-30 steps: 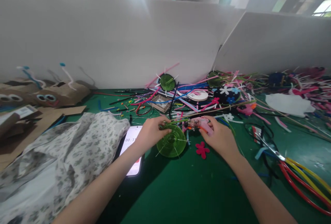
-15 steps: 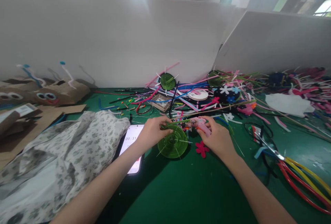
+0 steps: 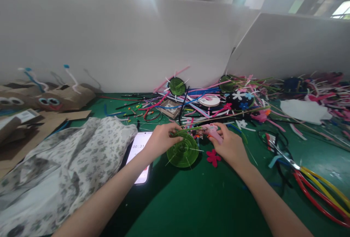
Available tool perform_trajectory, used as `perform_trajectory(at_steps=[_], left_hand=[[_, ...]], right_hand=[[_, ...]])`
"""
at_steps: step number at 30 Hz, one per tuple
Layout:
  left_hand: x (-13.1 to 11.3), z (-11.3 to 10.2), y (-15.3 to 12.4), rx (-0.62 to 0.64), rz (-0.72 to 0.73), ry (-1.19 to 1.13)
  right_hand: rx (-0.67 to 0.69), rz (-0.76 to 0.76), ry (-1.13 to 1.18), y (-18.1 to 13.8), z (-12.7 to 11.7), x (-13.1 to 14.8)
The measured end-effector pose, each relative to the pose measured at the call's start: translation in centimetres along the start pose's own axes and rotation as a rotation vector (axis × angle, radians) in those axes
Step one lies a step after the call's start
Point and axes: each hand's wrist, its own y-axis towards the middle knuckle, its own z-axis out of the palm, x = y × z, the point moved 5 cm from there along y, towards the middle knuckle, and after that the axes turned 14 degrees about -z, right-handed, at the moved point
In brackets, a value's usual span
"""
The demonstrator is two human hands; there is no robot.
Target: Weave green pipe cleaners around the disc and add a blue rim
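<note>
My left hand (image 3: 165, 136) is closed, its fingertips pinching a green pipe cleaner (image 3: 191, 130) that points right. Directly below those fingers lies a coiled green disc (image 3: 183, 155) with thin pale spikes at its rim; I cannot tell if the fingers touch it. Closed round a small pink tool (image 3: 213, 132), shaped like a glue gun, is my right hand (image 3: 228, 144). The tool's front end is close to the tip of the pipe cleaner, in front of a jumble of small bits. A red felt-like flower (image 3: 213, 158) rests on the table just below the tool.
A phone (image 3: 140, 160) showing a timer lies beside my left forearm, next to a patterned cloth (image 3: 90, 156). Scissors (image 3: 300, 169) with red and yellow handles lie right. Pipe cleaners (image 3: 202, 102) pile up behind. Cardboard figures (image 3: 62, 96) stand left, before a white partition (image 3: 123, 40).
</note>
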Motion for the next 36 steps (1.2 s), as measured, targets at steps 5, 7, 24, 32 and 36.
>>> perform_trajectory(at_steps=[5,7,24,32,36], left_hand=[[0.19,0.01,0.10,-0.002,-0.010,-0.014],[0.27,0.03,0.16,-0.001,-0.010,-0.011],[0.33,0.08,0.17,0.000,0.003,0.020],[0.65,0.25,0.38,0.001,-0.001,0.019],[0.63,0.27,0.36,0.010,-0.003,0.018]], right_hand=[[0.007,0.004,-0.017,-0.02,0.05,-0.01],[-0.001,-0.004,-0.019,-0.03,0.08,-0.03],[-0.008,-0.021,0.011,-0.04,0.09,0.00],[-0.021,-0.016,0.012,-0.04,0.16,-0.28],[-0.009,-0.006,0.013,-0.05,0.19,-0.29]])
